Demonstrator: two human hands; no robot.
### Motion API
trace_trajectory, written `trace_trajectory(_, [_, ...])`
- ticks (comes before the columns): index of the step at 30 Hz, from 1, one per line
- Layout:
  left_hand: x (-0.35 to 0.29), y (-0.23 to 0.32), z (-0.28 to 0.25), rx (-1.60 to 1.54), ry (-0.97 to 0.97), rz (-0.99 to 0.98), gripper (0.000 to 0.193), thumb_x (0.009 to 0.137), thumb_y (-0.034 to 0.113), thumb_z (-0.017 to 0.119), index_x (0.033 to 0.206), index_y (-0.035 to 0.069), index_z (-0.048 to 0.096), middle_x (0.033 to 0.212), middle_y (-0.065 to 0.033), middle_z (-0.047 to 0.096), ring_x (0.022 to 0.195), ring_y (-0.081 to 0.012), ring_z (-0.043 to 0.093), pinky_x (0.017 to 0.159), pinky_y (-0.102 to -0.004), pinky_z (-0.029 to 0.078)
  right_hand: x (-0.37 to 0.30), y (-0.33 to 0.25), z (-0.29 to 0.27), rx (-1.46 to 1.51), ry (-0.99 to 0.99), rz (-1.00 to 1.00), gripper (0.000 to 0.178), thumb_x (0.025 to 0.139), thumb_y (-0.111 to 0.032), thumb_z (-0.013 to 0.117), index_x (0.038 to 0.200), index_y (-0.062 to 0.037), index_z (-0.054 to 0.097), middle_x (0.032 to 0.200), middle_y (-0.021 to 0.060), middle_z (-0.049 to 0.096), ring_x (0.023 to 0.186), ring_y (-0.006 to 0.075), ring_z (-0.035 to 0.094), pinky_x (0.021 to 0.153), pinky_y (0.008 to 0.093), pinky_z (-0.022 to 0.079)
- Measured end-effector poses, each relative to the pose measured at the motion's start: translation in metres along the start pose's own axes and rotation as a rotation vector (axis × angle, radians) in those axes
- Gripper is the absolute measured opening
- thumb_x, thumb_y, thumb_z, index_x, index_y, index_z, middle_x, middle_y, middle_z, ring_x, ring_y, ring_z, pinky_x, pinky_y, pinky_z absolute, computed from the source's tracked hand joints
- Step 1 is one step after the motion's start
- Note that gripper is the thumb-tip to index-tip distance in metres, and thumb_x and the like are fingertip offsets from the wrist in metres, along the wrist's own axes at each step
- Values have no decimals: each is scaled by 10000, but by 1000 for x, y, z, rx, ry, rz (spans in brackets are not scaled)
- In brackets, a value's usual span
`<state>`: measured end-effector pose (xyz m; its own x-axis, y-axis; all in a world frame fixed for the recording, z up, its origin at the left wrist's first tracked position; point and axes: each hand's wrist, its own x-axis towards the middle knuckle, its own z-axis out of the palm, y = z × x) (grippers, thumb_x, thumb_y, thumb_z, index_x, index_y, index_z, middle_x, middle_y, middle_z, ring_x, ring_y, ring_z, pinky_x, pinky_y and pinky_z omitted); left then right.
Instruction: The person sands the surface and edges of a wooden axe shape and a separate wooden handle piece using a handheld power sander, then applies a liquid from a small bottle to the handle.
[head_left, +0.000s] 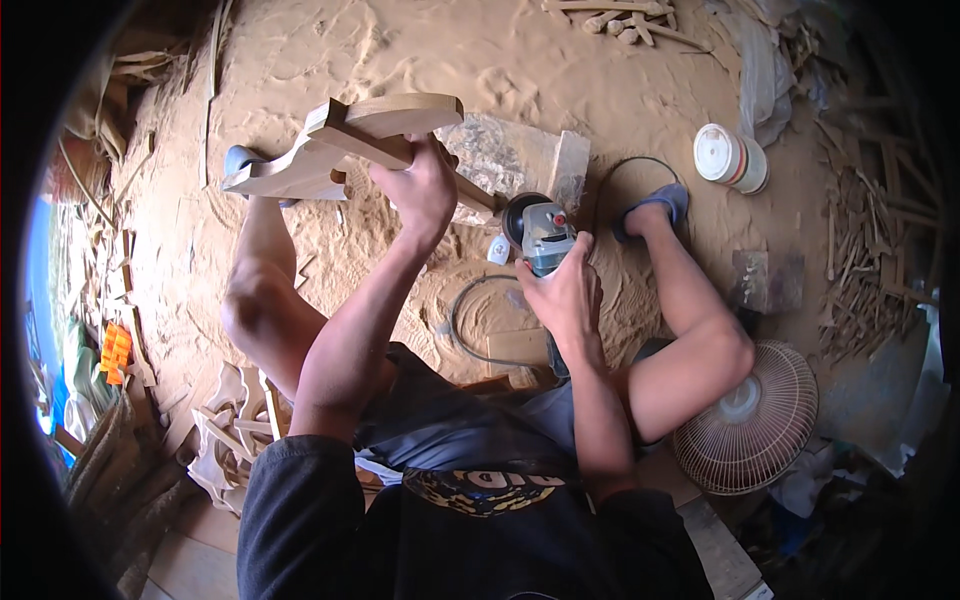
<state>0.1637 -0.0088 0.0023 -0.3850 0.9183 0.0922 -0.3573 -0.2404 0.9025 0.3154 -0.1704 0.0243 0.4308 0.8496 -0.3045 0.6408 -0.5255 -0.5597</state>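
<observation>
My left hand (422, 190) is closed round a curved wooden furniture part (400, 115), raised above the sandy floor. A straight bar of this part runs from my grip down to the right. In my right hand (568, 300) is an angle grinder (547, 240), its fingers wrapped round the body. The grinder's dark round disc (515, 220) faces the bar's lower end and seems to touch it; the exact contact is hard to see. Under the wooden part lies a worn wooden block (510, 150), dusted with sawdust.
A cage fan (750, 415) stands beside my right knee. Farther right is a white tub (722, 155). The grinder's cable (458, 310) loops over the sawdust (350, 50). Cut curved wood pieces (225, 440) are heaped at lower left, scrap sticks (865, 250) at the right.
</observation>
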Motion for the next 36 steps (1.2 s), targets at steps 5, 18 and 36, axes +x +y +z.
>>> trace_trajectory(5, [1,9,0,88,6,40,132,976,45,566,856,20,516,629,-2,466,510,-103,418,470,-305,353,6,7,4,103,11,-38,849,788,-361,889,1326,63,386,1022,344,713,930,500,723,798,546,566])
trace_trajectory(18, [-10,25,11,82,-84,-11,222,977,33,546,755,35,527,630,-25,512,515,-103,451,459,-288,344,16,7,4,80,8,-63,845,791,-331,881,1345,75,388,1031,351,704,951,523,708,817,551,565])
trace_trajectory(36, [-2,13,3,-1,-237,91,225,943,-28,564,826,81,407,598,1,390,456,-106,356,429,-296,339,18,14,8,71,-6,-3,907,780,-326,892,1401,72,363,1110,342,691,1011,508,700,873,544,554])
